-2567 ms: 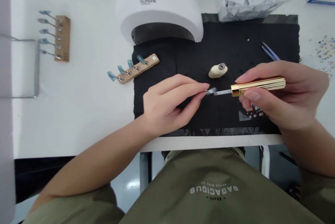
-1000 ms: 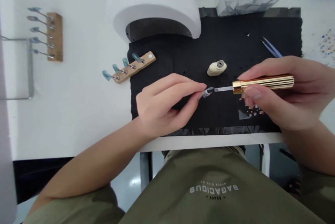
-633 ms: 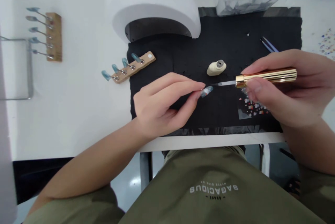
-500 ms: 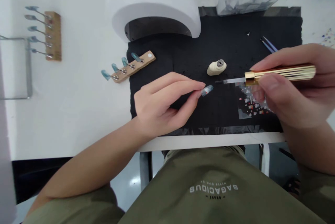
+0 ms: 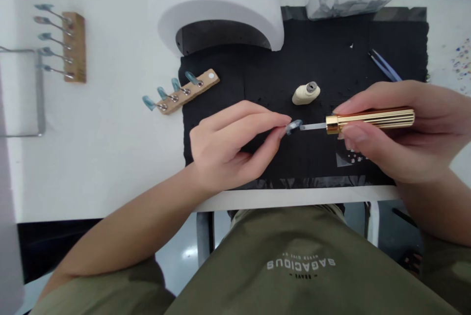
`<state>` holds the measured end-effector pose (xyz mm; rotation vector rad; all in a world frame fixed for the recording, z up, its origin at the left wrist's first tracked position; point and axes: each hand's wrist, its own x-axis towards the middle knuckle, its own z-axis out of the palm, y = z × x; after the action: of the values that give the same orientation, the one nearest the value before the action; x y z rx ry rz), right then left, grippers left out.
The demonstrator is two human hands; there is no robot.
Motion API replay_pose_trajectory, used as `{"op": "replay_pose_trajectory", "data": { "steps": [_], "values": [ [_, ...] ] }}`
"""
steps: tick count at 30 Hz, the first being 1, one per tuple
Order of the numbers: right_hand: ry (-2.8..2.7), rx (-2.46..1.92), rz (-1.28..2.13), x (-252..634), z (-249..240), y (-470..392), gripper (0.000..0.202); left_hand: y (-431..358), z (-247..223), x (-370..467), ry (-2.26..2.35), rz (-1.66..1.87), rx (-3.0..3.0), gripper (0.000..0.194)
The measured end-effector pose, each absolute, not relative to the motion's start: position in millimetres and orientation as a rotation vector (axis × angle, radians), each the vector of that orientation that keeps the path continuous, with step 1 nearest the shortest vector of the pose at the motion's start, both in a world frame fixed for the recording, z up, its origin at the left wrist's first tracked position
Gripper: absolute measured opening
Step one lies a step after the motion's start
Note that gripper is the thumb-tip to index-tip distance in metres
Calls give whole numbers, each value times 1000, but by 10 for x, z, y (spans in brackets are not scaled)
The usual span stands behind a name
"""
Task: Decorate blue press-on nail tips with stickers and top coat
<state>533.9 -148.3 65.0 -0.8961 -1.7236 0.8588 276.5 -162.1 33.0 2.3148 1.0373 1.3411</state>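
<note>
Between thumb and index finger, my left hand [image 5: 235, 145] pinches a blue-grey artificial nail tip [image 5: 294, 126], held over the black mat. My right hand [image 5: 401, 133] is closed around the ribbed gold handle of a nail polish brush [image 5: 371, 119]. The brush points left, and its bristle end meets the nail tip's right end. Just above them on the mat stands a cream polish bottle [image 5: 305, 94] with its neck uncapped. Part of a clear sticker sheet [image 5: 344, 159] shows beneath my right hand; the rest is hidden.
A white nail lamp [image 5: 221, 11] stands at the back. Left of the mat are two wooden holders, one [image 5: 189, 91] angled over its edge, another [image 5: 75, 47] farther left, both bearing nail tips. Tweezers [image 5: 384, 65] lie at right, near a clear box of packets [image 5: 349, 1].
My right hand has moved left and slightly down, bringing the brush from a small gap to the nail tip. The nail tip has turned a little in my left fingers.
</note>
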Motion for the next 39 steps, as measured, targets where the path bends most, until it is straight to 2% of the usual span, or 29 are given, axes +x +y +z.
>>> {"op": "replay_pose_trajectory", "data": {
  "steps": [6, 13, 26, 33, 39],
  "values": [
    [-1683, -878, 857, 5346, 625, -1455, 32, -1585, 311, 2736, 988, 1402, 2373, 21],
    [-1607, -1036, 750, 5380, 612, -1456, 14, -1555, 272, 2739, 938, 1447, 2372, 19],
    [-1648, -939, 907, 5303, 691, -1535, 31, -1555, 315, 2733, 953, 1364, 2378, 20],
    [-1643, -933, 874, 5323, 643, -1492, 26, -1620, 340, 2761, 1013, 1342, 2321, 20],
    [-1636, -993, 826, 5356, 621, -1494, 14, -1615, 312, 2769, 967, 1386, 2288, 28]
  ]
}}
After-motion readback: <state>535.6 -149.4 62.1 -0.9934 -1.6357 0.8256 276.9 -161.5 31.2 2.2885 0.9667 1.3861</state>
